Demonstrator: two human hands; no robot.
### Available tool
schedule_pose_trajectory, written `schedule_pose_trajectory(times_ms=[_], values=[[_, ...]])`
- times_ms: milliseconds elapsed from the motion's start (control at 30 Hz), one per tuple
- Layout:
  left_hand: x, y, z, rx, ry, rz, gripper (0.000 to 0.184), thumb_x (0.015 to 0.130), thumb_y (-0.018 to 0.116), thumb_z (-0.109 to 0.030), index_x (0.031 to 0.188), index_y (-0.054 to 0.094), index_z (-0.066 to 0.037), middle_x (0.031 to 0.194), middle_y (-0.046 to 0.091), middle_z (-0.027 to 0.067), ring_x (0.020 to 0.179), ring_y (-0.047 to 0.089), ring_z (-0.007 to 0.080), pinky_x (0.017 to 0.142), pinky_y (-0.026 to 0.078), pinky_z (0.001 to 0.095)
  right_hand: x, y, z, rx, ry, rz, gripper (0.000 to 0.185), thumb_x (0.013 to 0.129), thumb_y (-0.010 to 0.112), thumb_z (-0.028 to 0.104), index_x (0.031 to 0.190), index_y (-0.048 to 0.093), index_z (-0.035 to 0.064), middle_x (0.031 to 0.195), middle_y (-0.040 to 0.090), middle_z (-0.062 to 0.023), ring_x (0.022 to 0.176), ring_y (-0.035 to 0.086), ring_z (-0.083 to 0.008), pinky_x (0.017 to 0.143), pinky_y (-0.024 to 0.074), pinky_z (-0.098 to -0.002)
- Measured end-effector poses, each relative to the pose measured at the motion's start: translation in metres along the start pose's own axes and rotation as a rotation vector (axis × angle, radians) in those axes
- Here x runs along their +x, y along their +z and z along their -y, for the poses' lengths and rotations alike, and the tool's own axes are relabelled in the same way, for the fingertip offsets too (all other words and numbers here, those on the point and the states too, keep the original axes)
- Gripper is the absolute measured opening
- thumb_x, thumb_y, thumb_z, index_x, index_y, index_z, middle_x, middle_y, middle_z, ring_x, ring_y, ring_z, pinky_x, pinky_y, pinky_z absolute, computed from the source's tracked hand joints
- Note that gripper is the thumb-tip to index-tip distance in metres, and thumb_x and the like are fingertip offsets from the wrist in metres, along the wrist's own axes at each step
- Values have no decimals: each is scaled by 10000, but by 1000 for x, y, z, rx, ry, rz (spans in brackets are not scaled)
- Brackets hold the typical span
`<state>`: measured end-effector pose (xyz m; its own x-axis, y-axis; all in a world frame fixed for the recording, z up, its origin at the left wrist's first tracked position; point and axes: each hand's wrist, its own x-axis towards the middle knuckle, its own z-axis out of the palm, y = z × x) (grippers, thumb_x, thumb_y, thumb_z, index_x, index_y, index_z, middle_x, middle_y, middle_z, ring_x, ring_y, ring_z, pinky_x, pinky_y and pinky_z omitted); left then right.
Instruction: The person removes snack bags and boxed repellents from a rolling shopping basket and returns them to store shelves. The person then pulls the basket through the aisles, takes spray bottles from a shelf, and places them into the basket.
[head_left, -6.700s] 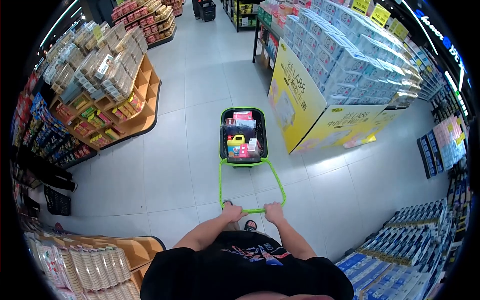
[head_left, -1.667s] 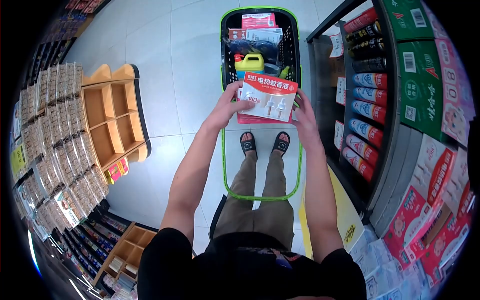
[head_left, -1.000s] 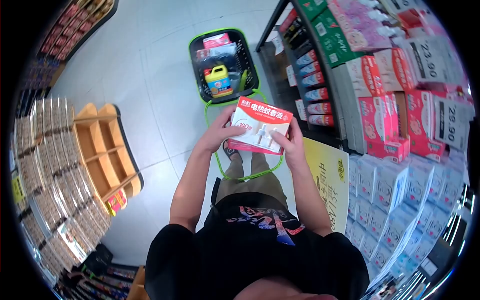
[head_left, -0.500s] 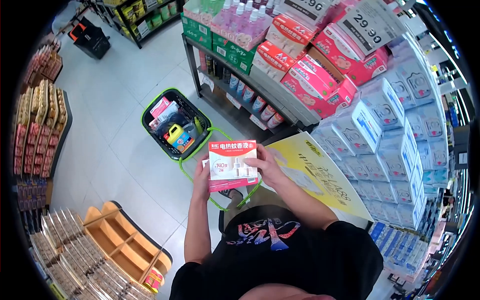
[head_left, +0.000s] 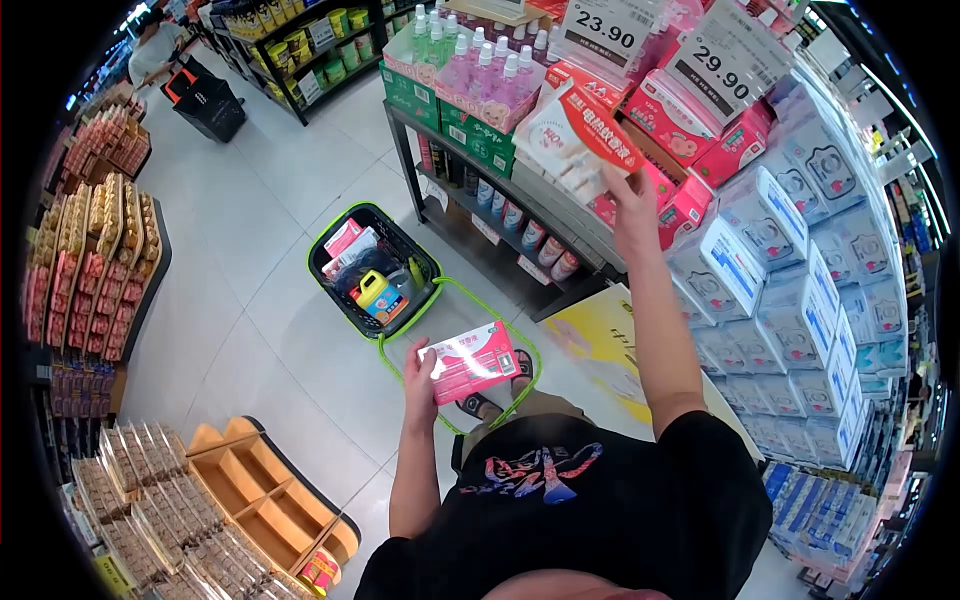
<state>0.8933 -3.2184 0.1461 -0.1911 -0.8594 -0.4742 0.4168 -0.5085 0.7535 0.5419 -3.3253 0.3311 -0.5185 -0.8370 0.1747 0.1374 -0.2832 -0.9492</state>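
My left hand [head_left: 420, 378] grips a pink box [head_left: 470, 362] by its left end, above the basket's green handle. Stretched out to the right, my right hand [head_left: 632, 200] holds a red and white box [head_left: 580, 140] by its lower right corner, over the display of boxes. Pink boxes [head_left: 684, 120] sit beside it, under a 29.90 price sign [head_left: 722, 60]. On the floor stands the black basket [head_left: 345, 212] with a green rim, holding a yellow bottle [head_left: 380, 295] and several packages.
Pump bottles [head_left: 490, 72] in cartons stand on the table left of the boxes. White and blue packs [head_left: 775, 290] are stacked at the right. A wooden shelf [head_left: 265, 490] is at the lower left. A person [head_left: 155, 48] stands at the upper left near a black cart [head_left: 208, 105].
My hands have parted. The red and white box has gone up and right to the display in my right hand, while the pink box has stayed in my left.
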Motion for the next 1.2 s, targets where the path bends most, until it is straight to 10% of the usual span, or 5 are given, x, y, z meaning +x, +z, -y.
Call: schedule_pose_trajectory(times_ms=[333, 800, 967, 1100, 1200], values=[[-11, -20, -1, 19, 14, -117, 387, 942, 519, -188, 1286, 439, -29, 1107, 545, 109, 958, 583, 178, 800, 504, 296, 79, -3, -42, -655, -258, -135, 560, 729, 769, 206, 1169, 517, -33, 1025, 582, -102, 883, 572, -149, 752, 493, -289], [-10, 3, -7, -65, 11, -105, 421, 942, 506, -183, 1316, 399, -22, 1100, 563, 141, 960, 601, 199, 816, 512, 317, 41, 0, -55, -770, -421, -400, 545, 739, 753, 269, 1145, 526, -14, 1012, 562, -145, 880, 580, -224, 786, 477, -331], [2, 31, -19, -70, 61, 26, 453, 920, 528, -154, 1336, 384, -46, 1126, 550, 140, 999, 589, 210, 846, 507, 320, -61, -6, -70, -722, -56, 401, 454, 789, 721, 257, 1153, 542, 53, 999, 585, -91, 903, 566, -164, 786, 463, -287], [28, 55, -23, -60, 96, 95, 459, 893, 563, -131, 1325, 429, -55, 1149, 543, 128, 1034, 576, 212, 901, 483, 328, -108, -29, -86, -222, 597, 354, 509, 833, 690, 225, 1262, 486, 46, 1110, 576, -68, 994, 543, -127, 867, 440, -275], [44, 76, -28, -135, 59, 195, 418, 906, 557, -108, 1303, 442, -49, 1145, 507, 80, 1038, 523, 167, 917, 432, 282, -126, -42, -82, -80, 615, 467, 541, 817, 704, 204, 1274, 473, 28, 1135, 585, -71, 1021, 547, -125, 884, 434, -277]])
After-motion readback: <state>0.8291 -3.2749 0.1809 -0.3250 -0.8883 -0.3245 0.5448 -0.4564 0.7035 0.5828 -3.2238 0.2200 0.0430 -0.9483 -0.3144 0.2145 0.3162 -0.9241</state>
